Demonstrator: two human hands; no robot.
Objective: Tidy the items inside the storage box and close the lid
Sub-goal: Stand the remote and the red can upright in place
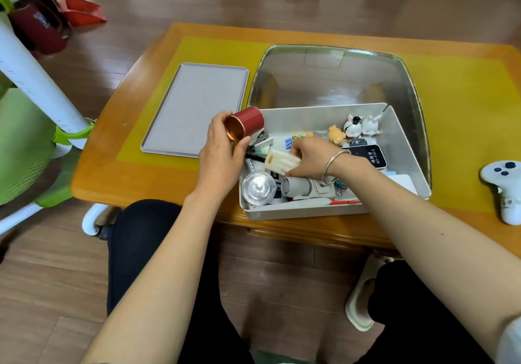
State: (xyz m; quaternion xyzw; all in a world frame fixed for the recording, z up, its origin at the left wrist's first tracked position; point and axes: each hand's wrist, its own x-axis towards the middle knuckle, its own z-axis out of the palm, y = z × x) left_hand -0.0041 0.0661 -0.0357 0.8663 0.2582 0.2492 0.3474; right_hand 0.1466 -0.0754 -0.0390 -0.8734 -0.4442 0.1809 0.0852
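Note:
A grey storage box stands open at the table's front edge, full of small items. Its flat grey lid lies on the table to the left. My left hand holds a small red tin tilted on its side above the box's left wall. Inside the box, my right hand pinches a white ridged plastic piece. Around it lie a clear round dome, a grey cylindrical gadget, a black WiFi device, small animal figurines, binder clips and pens.
A large shiny metal tray sits behind the box on the yellow mat of the wooden table. A white game controller lies at the right. A green and white chair stands left of the table.

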